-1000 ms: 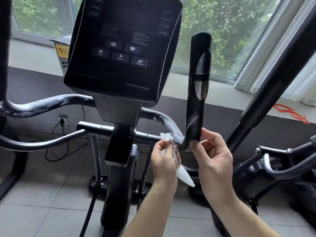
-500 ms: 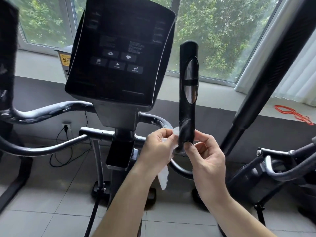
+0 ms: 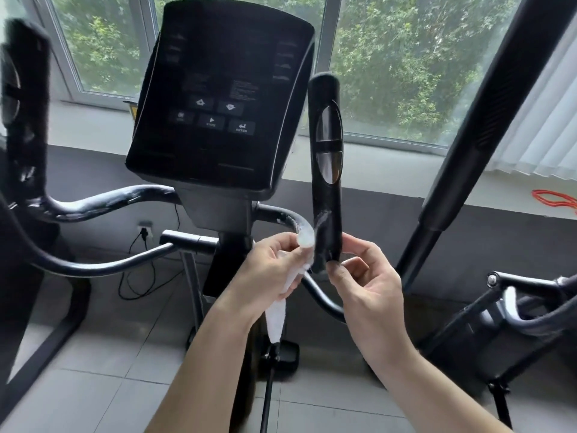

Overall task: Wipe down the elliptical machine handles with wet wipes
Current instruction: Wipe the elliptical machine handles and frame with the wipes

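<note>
At the lower centre of the frame my left hand (image 3: 268, 264) is curled round the wet wipe (image 3: 276, 320). It bunches the top of the wipe against the bend where the right handle (image 3: 326, 182) turns upward, and the loose tail hangs straight down. Just to the right of it, my right hand (image 3: 365, 276) pinches the very foot of that handle between thumb and forefinger, the other fingers loosely bent. Both hands sit at the bottom end, and the handle's long axis runs nearly upright from them toward the upper centre-right. So I judge the wipe must travel straight up, and the left hand, which touches the bend, is the one to carry it. Behind stands the console (image 3: 218, 104), the left handle (image 3: 25, 120) is a blur at the left edge, and the window (image 3: 406, 57) lies beyond.
</note>
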The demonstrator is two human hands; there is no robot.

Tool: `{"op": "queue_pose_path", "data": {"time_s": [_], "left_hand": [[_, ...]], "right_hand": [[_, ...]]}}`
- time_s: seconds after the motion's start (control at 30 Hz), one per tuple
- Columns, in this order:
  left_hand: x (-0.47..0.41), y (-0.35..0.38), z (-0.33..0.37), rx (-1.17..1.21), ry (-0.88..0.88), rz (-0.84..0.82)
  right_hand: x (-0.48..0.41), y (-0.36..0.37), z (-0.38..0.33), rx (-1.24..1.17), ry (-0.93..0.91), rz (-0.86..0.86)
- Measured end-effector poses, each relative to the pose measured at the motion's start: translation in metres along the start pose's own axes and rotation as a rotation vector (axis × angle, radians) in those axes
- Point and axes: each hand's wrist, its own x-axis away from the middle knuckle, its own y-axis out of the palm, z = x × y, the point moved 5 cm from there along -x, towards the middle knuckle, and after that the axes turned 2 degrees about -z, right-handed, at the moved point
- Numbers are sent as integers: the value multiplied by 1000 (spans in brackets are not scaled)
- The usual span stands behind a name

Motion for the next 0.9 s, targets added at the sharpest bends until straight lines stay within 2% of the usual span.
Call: {"op": "queue_pose_path", "data": {"time_s": [0.13, 0.27, 0.4, 0.63, 0.73, 0.9], "left_hand": [[31, 7, -7, -43, -86, 82], [58, 26, -7, 63, -83, 213], [76, 41, -9, 162, -54, 379], [90, 78, -10, 311, 18, 672], [91, 87, -11, 423, 64, 765], [93, 93, -12, 381, 99, 847]], "right_hand": [[4, -7, -2, -33, -17, -54], [20, -21, 6, -44, 15, -78], [36, -28, 20, -47, 95, -246], [62, -25, 39, -116, 296, -635], [61, -31, 43, -190, 317, -690], [57, -37, 46, -165, 282, -768]]}}
